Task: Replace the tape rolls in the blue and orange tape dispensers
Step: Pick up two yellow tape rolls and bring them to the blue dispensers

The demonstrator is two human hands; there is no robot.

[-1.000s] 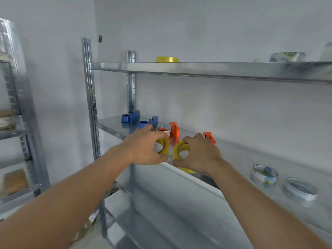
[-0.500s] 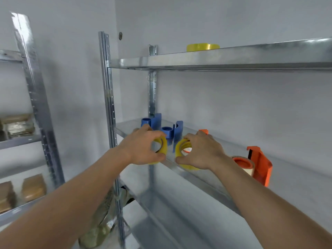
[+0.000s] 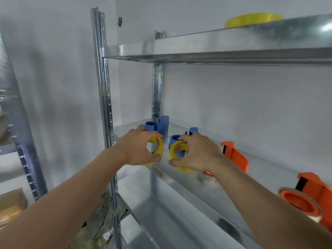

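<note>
My left hand (image 3: pixel 138 146) grips one yellow tape roll (image 3: pixel 158 147) and my right hand (image 3: pixel 197 151) grips another yellow roll (image 3: pixel 177 151), both held upright over the front edge of the middle shelf (image 3: pixel 260 169). Since half a second ago they have come closer to the two blue dispensers (image 3: pixel 181 138) near the shelf's left end, though perhaps only my view shifted. Two orange dispensers (image 3: pixel 235 155) stand toward the right.

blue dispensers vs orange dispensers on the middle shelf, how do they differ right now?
The blue dispensers stand at the shelf's left end, just behind both hands; the orange dispensers sit further right, clear of the hands. The blue hubs look bare; the nearest orange hub carries a pale ring, seemingly a spent core. All four rest on the same metal shelf.
</note>
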